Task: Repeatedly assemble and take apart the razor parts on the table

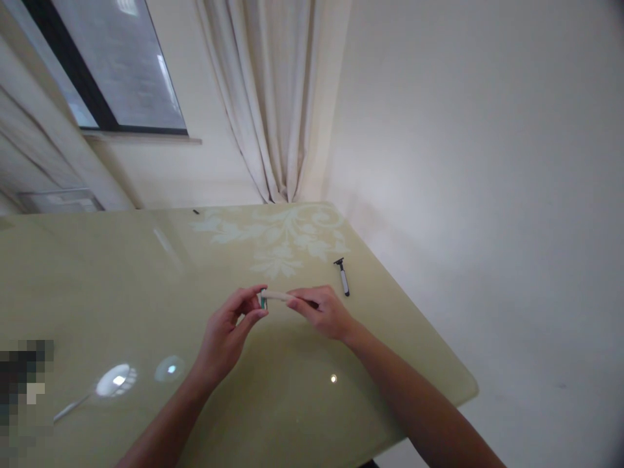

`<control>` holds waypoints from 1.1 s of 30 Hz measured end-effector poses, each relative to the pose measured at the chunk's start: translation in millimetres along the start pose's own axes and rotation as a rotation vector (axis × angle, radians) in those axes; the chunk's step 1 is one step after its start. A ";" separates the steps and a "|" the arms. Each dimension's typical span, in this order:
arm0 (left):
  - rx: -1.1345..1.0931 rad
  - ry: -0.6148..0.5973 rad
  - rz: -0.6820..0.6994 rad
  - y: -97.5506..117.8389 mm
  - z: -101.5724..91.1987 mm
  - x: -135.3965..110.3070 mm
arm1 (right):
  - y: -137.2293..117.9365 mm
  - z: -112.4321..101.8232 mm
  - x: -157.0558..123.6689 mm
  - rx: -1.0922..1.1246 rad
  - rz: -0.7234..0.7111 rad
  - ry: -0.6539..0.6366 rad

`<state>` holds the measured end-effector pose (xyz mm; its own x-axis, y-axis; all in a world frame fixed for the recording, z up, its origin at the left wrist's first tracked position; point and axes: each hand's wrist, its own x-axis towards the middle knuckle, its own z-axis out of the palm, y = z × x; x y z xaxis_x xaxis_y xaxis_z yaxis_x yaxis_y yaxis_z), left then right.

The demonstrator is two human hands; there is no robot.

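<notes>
A razor with a pale handle (275, 296) is held level over the table between my two hands. Its small head (264, 301), dark and green, is pinched between the thumb and fingertips of my left hand (223, 335). My right hand (325, 313) grips the other end of the handle, and its fingers cover that end. Just beyond my right hand lies a second razor (344, 281), black and grey, flat on the table with its head pointing away from me.
The glossy pale green table (273, 403) bears a white floral pattern and lamp reflections. Near its far edge lies a tiny dark piece (195, 211). A wall (487, 195) runs along the right, a curtain (273, 97) hangs behind. A blurred-out patch covers the left edge.
</notes>
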<state>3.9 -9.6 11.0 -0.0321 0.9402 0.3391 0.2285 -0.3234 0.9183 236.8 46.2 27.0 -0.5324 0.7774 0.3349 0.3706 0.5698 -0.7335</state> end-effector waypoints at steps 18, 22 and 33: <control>0.023 0.016 0.017 2.9 3.5 0.3 | -7.9 2.4 -0.7 0.035 -0.014 -0.069; 0.019 0.014 0.038 1.2 2.2 0.1 | -5.1 2.8 -0.5 0.029 0.030 0.005; 0.030 0.025 0.028 1.7 -0.1 -0.4 | -2.7 4.3 -1.9 0.119 0.021 -0.062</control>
<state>4.1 -10.5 12.4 -0.0491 0.9276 0.3703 0.2589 -0.3462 0.9017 233.5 42.1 25.9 -0.5729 0.7686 0.2847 0.2909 0.5154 -0.8061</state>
